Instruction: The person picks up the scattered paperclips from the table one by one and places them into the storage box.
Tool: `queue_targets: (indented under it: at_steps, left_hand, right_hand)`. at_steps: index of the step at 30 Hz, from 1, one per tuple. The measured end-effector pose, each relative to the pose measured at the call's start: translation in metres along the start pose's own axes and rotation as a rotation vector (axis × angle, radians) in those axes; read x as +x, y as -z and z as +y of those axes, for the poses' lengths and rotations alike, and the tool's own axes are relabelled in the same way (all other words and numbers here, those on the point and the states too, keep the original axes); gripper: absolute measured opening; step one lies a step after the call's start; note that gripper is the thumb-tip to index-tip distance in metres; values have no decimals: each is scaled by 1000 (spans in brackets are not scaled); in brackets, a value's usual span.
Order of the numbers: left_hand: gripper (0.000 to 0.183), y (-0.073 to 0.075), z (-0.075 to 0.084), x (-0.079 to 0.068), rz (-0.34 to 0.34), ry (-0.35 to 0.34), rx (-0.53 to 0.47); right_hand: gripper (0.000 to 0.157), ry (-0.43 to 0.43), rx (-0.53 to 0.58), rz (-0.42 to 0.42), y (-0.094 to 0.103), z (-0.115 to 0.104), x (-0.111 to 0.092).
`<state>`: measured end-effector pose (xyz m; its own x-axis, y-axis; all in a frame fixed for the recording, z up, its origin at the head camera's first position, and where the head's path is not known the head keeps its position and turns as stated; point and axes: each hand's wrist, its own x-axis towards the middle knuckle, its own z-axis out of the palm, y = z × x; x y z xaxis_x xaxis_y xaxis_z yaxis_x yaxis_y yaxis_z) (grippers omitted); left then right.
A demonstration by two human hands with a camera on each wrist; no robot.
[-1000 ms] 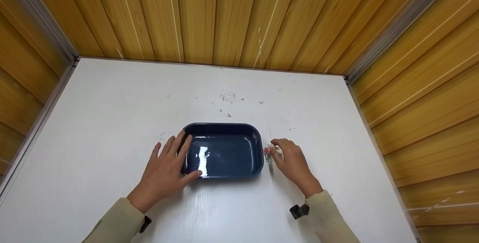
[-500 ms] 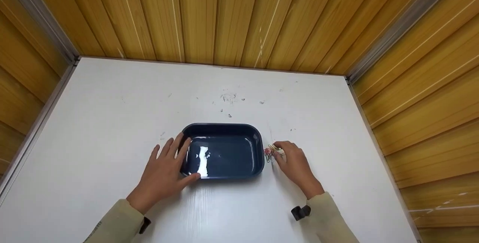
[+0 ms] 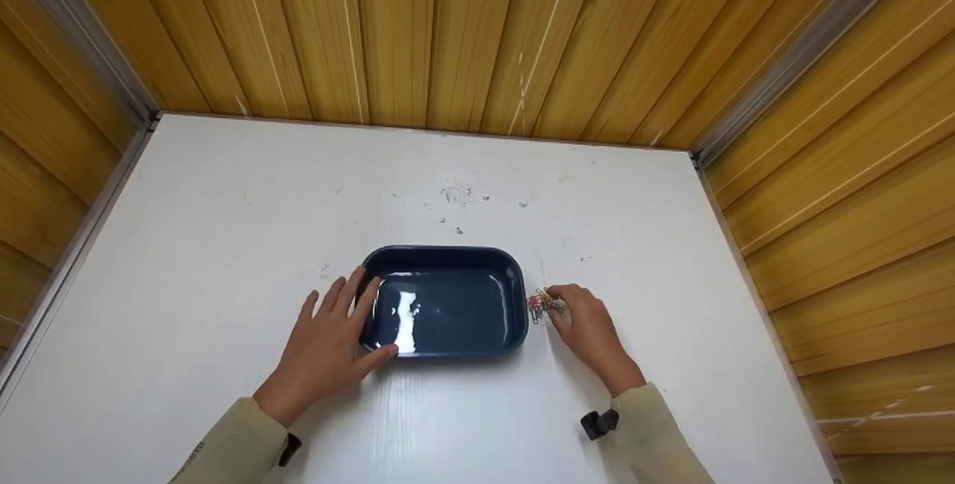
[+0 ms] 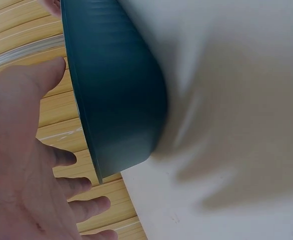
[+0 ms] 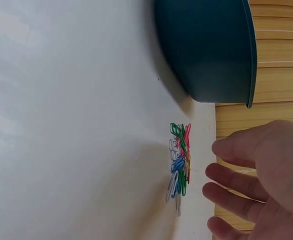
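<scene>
A dark blue rectangular tray [image 3: 455, 312] with rounded corners sits on the white table. My left hand [image 3: 324, 338] lies spread over its left end, fingers across the left rim and thumb at the near rim. In the left wrist view, the straight fingers of the left hand [image 4: 31, 145] show beside the tray's outer wall [image 4: 116, 95]. Just right of the tray lies a small heap of coloured paper clips [image 3: 539, 305], in red, green, blue and white. My right hand [image 3: 593, 327] hovers right at the heap with relaxed fingers. In the right wrist view, a gap separates its fingers from the paper clips [image 5: 180, 162].
The white table [image 3: 224, 245] carries dark scuff marks [image 3: 456, 197] behind the tray. Yellow wood-patterned panels [image 3: 395, 36] wall off the back and both sides, framed by grey metal strips. A black wrist strap [image 3: 599, 424] shows at the right sleeve.
My right hand has shifted slightly right and nearer to me, and its fingertips have come away from the paper clips, so more of the heap shows. The left hand and tray stay nearly still.
</scene>
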<state>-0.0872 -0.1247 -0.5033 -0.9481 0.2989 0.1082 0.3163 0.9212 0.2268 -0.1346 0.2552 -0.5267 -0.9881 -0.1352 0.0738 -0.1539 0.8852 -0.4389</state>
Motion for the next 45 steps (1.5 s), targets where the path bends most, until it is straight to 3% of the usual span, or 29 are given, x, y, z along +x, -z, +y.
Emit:
queue_targets:
  at_steps: [13, 34, 45]
  left_hand:
    - [96, -1, 0, 1, 3, 3, -16]
    - [96, -1, 1, 0, -17, 14, -51]
    - [96, -4, -1, 1, -33, 12, -52]
  right_hand:
    - [36, 41, -16, 25, -5, 8, -2]
    - [36, -11, 22, 5, -10, 12, 1]
    - [29, 19, 29, 86, -11, 18, 2]
